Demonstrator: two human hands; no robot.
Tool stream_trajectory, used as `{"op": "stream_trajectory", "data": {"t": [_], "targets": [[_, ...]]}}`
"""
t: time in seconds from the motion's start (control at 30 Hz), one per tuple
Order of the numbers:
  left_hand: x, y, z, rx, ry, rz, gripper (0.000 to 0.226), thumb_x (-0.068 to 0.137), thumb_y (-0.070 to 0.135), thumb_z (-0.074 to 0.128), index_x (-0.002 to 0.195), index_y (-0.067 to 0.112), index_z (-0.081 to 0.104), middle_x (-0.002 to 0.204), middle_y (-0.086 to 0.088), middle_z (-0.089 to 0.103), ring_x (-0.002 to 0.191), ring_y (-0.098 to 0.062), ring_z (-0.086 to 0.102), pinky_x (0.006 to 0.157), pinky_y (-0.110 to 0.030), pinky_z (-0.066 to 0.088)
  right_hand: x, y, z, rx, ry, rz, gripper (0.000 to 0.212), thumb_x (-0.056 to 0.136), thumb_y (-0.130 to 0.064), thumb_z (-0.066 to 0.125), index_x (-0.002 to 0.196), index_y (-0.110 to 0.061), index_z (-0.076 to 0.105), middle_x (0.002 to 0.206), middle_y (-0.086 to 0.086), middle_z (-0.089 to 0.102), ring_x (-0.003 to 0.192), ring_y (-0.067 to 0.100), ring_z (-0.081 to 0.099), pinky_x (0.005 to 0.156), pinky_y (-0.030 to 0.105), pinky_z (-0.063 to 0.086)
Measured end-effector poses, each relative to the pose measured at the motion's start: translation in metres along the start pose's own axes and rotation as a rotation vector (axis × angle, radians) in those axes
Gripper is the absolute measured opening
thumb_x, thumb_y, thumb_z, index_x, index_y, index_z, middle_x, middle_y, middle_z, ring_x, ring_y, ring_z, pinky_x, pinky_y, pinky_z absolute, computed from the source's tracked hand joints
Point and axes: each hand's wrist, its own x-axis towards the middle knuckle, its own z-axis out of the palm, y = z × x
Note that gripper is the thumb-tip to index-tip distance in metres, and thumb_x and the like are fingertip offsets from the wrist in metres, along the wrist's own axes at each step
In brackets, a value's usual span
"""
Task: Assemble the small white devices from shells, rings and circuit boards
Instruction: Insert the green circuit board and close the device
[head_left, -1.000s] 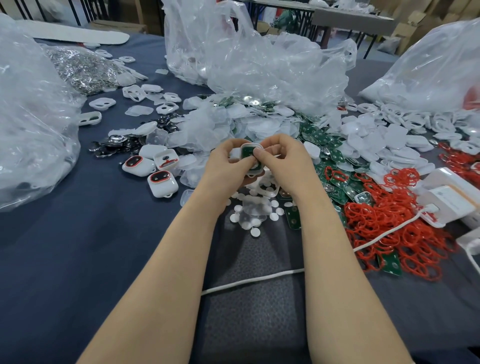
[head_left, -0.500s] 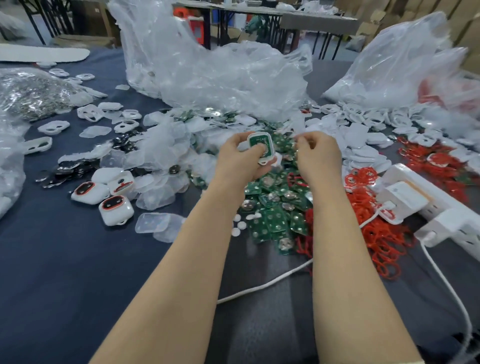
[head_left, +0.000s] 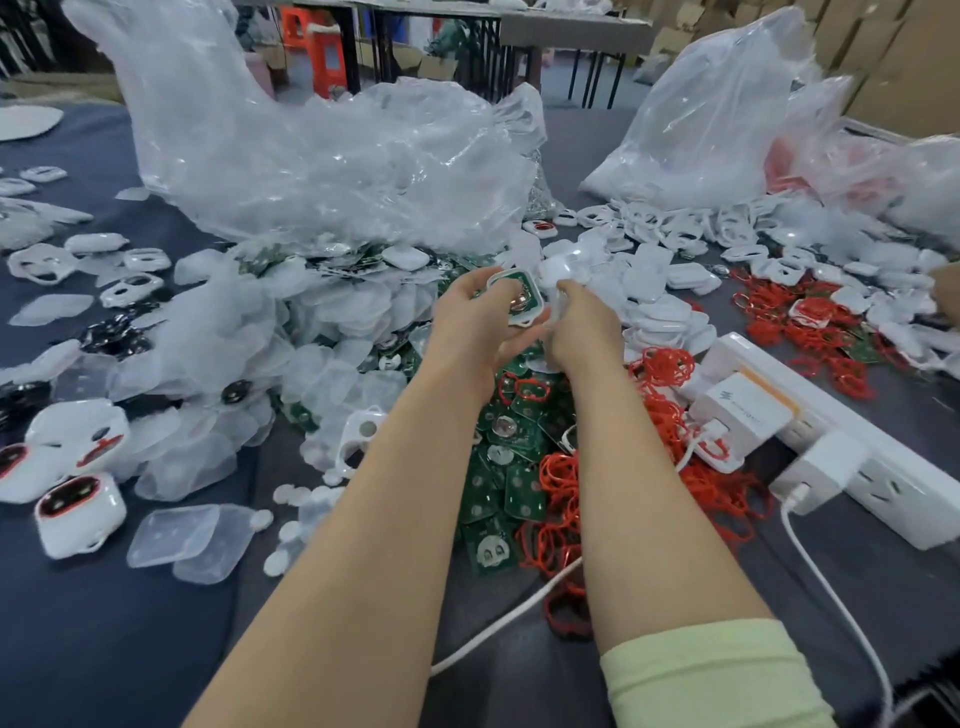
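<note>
Hands meet above the dark blue table (head_left: 104, 649), out over the heaps of parts. The left hand (head_left: 475, 325) holds a small white plastic shell (head_left: 524, 321) by its rim, with its thumb and fingers curled round it. A flat green circuit board (head_left: 511, 290) sits inside the shell, facing up. The right hand (head_left: 584, 332) is just beside it with its fingers bent. It may be pinching a little pale bit, but that spot is blurry and I cannot tell. I think the shell is very light, hard and smooth, so it could slip or pop out if squeezed. The board looks thin and stiff, with tiny metal bits that could bend. It is best held by the edges, not the middle. Below lie loose green boards (head_left: 519, 493), a heap of thin red rings (head_left: 665, 364) and a pile of spare white shells (head_left: 670, 317).
</note>
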Motion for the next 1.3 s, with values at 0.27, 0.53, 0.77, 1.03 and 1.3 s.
{"op": "stream_trajectory", "data": {"t": [0.27,0.53,0.77,1.03,1.3], "targets": [[0.004,0.003,-0.007,-0.006,0.009,-0.017,0.012,0.095,0.006,0.054,0.097,0.018,0.053,0.112,-0.019,0.065,0.073,-0.022,0.071,0.057,-0.022,0.059,-0.003,0.004,-0.012,0.272,0.154,0.030,0.021,0.094,-0.019,0.053,0.099,-0.007,0.070,0.100,0.009,0.070,0.095,0.026,0.062,0.068,0.025,0.038],[0.003,0.007,-0.014,-0.025,0.015,0.014,0.015,0.095,0.004,0.052,0.097,0.019,0.053,0.096,-0.012,0.072,0.065,-0.017,0.072,0.062,-0.024,0.057,-0.016,-0.003,-0.038,0.566,0.091,-0.065,0.005,0.095,-0.019,0.053,0.094,-0.018,0.058,0.081,-0.004,0.064,0.070,0.014,0.060,0.065,0.031,0.051],[0.006,0.014,-0.021,-0.033,0.044,0.058,0.015,0.095,0.001,0.051,0.098,0.016,0.052,0.094,-0.015,0.067,0.073,-0.021,0.071,0.068,-0.028,0.060,-0.007,-0.001,-0.030,0.283,0.160,-0.022,0.026,0.096,-0.012,0.046,0.116,-0.010,0.064,0.112,0.004,0.066,0.091,0.015,0.056,0.078,0.027,0.042],[0.003,0.009,-0.019,-0.007,0.018,0.031,0.020,0.094,-0.002,0.052,0.106,0.014,0.051,0.109,-0.019,0.066,0.075,-0.021,0.070,0.061,-0.023,0.058,-0.001,0.001,-0.003,0.049,0.074,0.120,0.030,0.094,-0.018,0.046,0.122,-0.011,0.054,0.122,0.010,0.059,0.114,0.031,0.052,0.097,0.043,0.044],[-0.001,0.013,-0.027,0.009,0.016,-0.003,0.015,0.097,0.003,0.049,0.104,0.016,0.052,0.116,-0.019,0.064,0.077,-0.023,0.072,0.071,-0.029,0.058,-0.007,0.004,-0.018,0.236,0.247,0.029,0.024,0.094,-0.016,0.052,0.116,-0.011,0.058,0.109,0.010,0.065,0.099,0.026,0.061,0.077,0.027,0.042]]}}
